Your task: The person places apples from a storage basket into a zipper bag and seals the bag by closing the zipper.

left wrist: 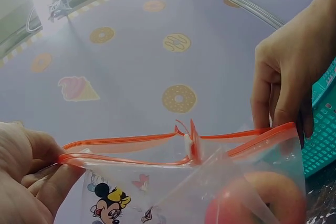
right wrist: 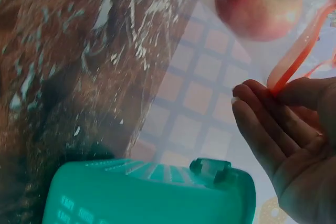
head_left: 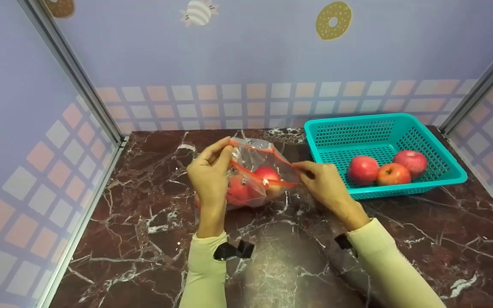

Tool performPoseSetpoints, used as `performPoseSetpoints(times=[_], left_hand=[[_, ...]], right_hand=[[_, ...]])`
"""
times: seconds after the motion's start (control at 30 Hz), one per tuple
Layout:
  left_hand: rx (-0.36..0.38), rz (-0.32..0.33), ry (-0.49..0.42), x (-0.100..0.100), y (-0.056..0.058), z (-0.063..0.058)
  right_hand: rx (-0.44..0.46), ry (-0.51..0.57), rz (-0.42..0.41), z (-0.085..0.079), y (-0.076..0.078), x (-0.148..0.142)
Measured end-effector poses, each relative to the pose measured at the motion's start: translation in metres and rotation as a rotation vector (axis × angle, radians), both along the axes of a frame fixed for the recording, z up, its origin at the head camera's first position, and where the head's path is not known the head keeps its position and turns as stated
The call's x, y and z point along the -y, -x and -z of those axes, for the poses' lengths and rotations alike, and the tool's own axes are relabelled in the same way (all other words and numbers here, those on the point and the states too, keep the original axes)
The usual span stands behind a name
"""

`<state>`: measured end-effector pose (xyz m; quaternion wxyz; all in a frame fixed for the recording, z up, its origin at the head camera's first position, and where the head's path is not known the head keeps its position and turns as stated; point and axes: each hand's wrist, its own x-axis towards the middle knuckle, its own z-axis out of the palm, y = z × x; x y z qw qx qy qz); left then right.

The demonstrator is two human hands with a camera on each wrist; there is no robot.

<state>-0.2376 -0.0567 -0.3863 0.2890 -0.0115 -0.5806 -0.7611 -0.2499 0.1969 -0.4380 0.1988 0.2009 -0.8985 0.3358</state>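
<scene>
A clear zip bag with an orange-red rim lies on the dark marbled table, its mouth spread apart. Red apples show through the plastic. At the rim's left end, my left hand pinches the edge between thumb and fingers. The right hand pinches the opposite corner, close to the basket. In the left wrist view, a zip slider sits midway along the rim, above a printed cartoon mouse. The right wrist view has the orange edge between thumb and fingertips.
A teal perforated basket stands at the right, just beyond the right hand. Inside it lie a red apple, an orange-red apple and another red apple. Patterned walls enclose the table at the back and sides.
</scene>
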Motion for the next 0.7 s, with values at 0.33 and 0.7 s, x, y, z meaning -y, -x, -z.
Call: performPoseSetpoints(times=[0.33, 0.7], left_hand=[[-0.101, -0.03, 0.049, 0.005, -0.007, -0.009], [-0.125, -0.012, -0.007, 0.013, -0.017, -0.023]], right_hand=[[-0.076, 0.139, -0.05, -0.031, 0.001, 0.023], [-0.239, 0.32, -0.09, -0.049, -0.004, 0.042]])
